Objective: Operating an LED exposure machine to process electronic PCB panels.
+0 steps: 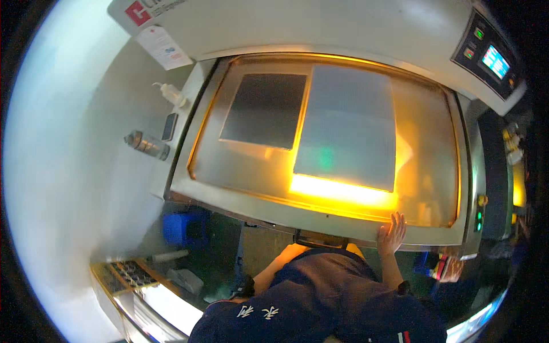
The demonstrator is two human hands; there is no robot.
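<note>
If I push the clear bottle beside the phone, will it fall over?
The bottle might tip, since it looks tall and narrow. Its sides look rounded, so it would probably roll once down. Its contents are too blurry to judge weight.

A pale wall (pixel 63 171) fills the left, with a blue stool-like object (pixel 182 227) and bright white panel (pixel 170 308) lower down.

I'm looking into a workshop: a big pale machine (pixel 320 31) with an amber-lit bed (pixel 426 120) fills most of my view, a control panel (pixel 476 57) with a glowing screen (pixel 496 62) sits past the bed's far right corner, green-lit buttons (pixel 479 216) beside its right edge.
</note>
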